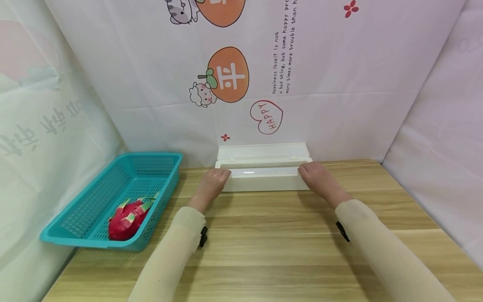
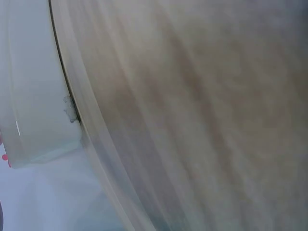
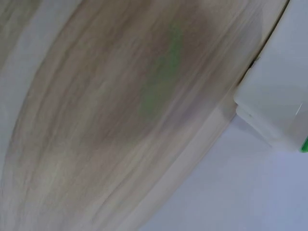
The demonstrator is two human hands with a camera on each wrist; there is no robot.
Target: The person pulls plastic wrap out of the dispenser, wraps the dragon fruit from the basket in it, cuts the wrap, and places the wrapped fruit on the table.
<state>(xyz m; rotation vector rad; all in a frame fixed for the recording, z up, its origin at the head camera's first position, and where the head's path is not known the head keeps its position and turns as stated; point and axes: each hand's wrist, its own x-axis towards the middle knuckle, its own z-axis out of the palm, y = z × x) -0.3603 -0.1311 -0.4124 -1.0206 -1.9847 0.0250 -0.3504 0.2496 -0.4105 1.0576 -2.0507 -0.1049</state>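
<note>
A long white cling film box (image 1: 266, 183) stands at the back of the table, its lid (image 1: 264, 151) raised against the wall. Along its front top edge runs a glossy strip of cling film (image 1: 264, 171). My left hand (image 1: 214, 183) has its fingers curled at the strip's left end, over the box's front corner. At the right end my right hand (image 1: 316, 178) pinches in the same way, thumb side inward. Neither hand shows in the wrist views; the white box's ends (image 2: 36, 96) (image 3: 279, 91) do. Both fingertips are hidden behind the knuckles.
A turquoise plastic basket (image 1: 84, 241) stands at the left, with a red dragon fruit (image 1: 126, 220) inside. White printed cloth (image 1: 324, 63) hangs behind and on both sides. Wood-grain tabletop (image 1: 271, 247) stretches between the forearms.
</note>
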